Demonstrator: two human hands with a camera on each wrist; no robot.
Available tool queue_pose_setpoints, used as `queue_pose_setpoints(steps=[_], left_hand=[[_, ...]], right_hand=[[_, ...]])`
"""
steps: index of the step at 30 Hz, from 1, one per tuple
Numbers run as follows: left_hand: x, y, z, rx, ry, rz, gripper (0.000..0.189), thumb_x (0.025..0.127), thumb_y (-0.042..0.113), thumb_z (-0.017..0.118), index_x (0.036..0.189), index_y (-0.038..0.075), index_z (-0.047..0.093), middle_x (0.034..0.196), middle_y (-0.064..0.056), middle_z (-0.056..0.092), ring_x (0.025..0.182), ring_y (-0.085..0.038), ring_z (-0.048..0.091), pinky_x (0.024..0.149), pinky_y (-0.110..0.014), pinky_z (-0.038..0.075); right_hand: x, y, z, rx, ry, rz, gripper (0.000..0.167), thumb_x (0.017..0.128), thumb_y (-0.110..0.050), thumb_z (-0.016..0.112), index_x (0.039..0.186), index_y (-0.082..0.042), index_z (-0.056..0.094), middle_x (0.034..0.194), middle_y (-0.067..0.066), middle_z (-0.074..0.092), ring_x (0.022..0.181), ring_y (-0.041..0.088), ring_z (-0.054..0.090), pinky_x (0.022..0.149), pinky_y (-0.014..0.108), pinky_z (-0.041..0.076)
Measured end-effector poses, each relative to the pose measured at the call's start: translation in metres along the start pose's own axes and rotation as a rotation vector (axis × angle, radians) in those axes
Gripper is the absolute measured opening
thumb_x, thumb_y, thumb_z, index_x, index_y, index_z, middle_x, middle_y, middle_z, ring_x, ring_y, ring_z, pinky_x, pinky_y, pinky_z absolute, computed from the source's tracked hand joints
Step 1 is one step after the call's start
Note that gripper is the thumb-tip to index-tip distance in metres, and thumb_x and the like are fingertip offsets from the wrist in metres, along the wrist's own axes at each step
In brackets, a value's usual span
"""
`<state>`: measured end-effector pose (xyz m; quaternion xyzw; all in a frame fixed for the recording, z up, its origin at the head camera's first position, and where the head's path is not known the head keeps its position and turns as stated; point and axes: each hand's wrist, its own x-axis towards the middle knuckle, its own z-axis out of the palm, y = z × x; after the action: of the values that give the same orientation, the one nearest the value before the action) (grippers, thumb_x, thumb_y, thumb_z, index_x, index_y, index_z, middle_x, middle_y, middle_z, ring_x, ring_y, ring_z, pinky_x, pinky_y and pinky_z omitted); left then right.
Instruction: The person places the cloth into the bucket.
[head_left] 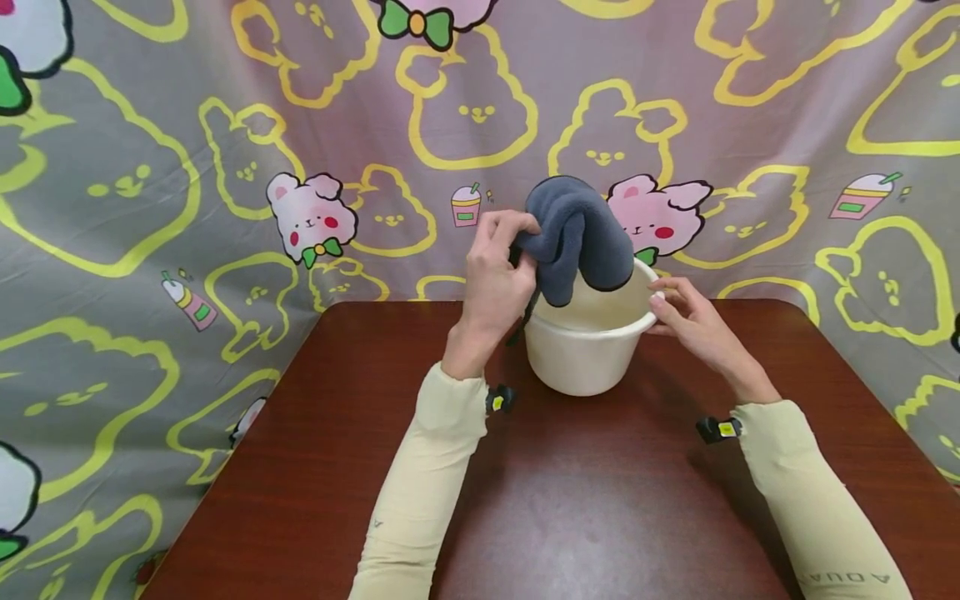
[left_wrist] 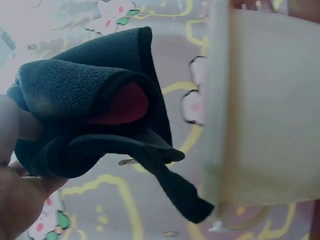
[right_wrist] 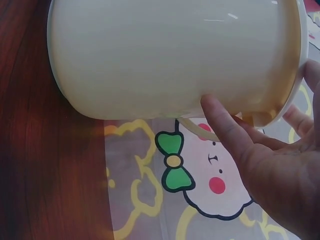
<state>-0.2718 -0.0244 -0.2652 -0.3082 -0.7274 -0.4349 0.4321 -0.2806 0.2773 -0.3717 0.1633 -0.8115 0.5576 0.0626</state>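
Observation:
My left hand (head_left: 497,275) grips a bunched grey-blue towel (head_left: 606,246) above the mouth of a cream plastic bucket (head_left: 581,362). In the left wrist view the towel (left_wrist: 60,90) shows dark edging, a reddish patch inside its fold and a narrow strip dangling toward the bucket's rim (left_wrist: 215,100). At the bucket's right side, my right hand (head_left: 693,325) holds the rim between thumb and fingers. One finger (right_wrist: 225,120) lies against the outer wall in the right wrist view. Some of the bucket's opening is hidden behind the towel.
The bucket stands toward the back of a dark reddish-brown table (head_left: 585,483). Close behind the table's far edge hangs a grey curtain (head_left: 360,292) printed with yellow outlines and pink cartoon animals. Part of a curved handle (right_wrist: 197,129) shows beside the bucket.

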Motion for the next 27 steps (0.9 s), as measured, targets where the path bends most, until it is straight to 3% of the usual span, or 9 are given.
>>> queue_pose_setpoints(steps=[3, 7, 10, 13, 17, 27], left_hand=[[-0.005, -0.006, 0.011, -0.004, -0.028, -0.044, 0.017, 0.086, -0.007, 0.06, 0.098, 0.006, 0.062, 0.105, -0.015, 0.055, 0.102, -0.026, 0.059, 0.092, -0.029, 0.052], [-0.013, -0.013, 0.02, -0.001, -0.107, -0.106, 0.017, 0.087, -0.006, 0.059, 0.101, 0.004, 0.06, 0.109, -0.016, 0.054, 0.104, -0.027, 0.057, 0.094, -0.033, 0.052], [-0.017, -0.017, 0.022, 0.035, -0.218, -0.185, 0.019, 0.088, -0.004, 0.059, 0.105, 0.005, 0.055, 0.115, -0.016, 0.051, 0.109, -0.027, 0.056, 0.098, -0.035, 0.051], [-0.021, -0.02, 0.02, 0.093, -0.37, -0.271, 0.025, 0.091, 0.002, 0.06, 0.113, 0.007, 0.051, 0.124, -0.015, 0.047, 0.116, -0.027, 0.051, 0.103, -0.037, 0.047], [-0.025, -0.025, 0.012, 0.143, -0.525, -0.332, 0.031, 0.096, 0.015, 0.059, 0.125, 0.011, 0.049, 0.134, -0.01, 0.044, 0.124, -0.024, 0.043, 0.108, -0.041, 0.042], [-0.041, -0.053, -0.018, 0.17, -0.585, -0.381, 0.028, 0.098, 0.023, 0.057, 0.123, 0.011, 0.056, 0.132, -0.01, 0.049, 0.125, -0.027, 0.044, 0.104, -0.045, 0.042]], right_hand=[[0.0, 0.0, 0.0, -0.016, 0.0, -0.005, 0.042, 0.101, -0.022, 0.053, 0.138, -0.004, 0.04, 0.121, 0.005, 0.051, 0.095, 0.003, 0.064, 0.08, 0.023, 0.057], [0.0, 0.0, 0.0, -0.027, -0.003, -0.011, 0.043, 0.101, -0.022, 0.054, 0.138, -0.004, 0.04, 0.123, 0.012, 0.051, 0.093, 0.002, 0.065, 0.08, 0.023, 0.057], [0.001, 0.0, 0.0, -0.024, -0.001, -0.005, 0.042, 0.101, -0.021, 0.054, 0.138, -0.004, 0.041, 0.126, 0.016, 0.05, 0.093, 0.001, 0.065, 0.081, 0.022, 0.057], [0.001, 0.0, 0.0, -0.026, -0.003, -0.001, 0.042, 0.101, -0.02, 0.054, 0.138, -0.005, 0.042, 0.127, 0.018, 0.051, 0.092, 0.0, 0.065, 0.081, 0.021, 0.057], [0.002, 0.001, -0.003, -0.04, -0.013, -0.016, 0.044, 0.102, -0.02, 0.051, 0.141, -0.003, 0.04, 0.129, 0.024, 0.05, 0.093, -0.002, 0.064, 0.08, 0.018, 0.056], [-0.005, 0.006, -0.021, -0.09, 0.011, 0.001, 0.049, 0.104, -0.026, 0.048, 0.148, -0.01, 0.035, 0.144, 0.013, 0.043, 0.108, -0.009, 0.055, 0.079, 0.021, 0.057]])
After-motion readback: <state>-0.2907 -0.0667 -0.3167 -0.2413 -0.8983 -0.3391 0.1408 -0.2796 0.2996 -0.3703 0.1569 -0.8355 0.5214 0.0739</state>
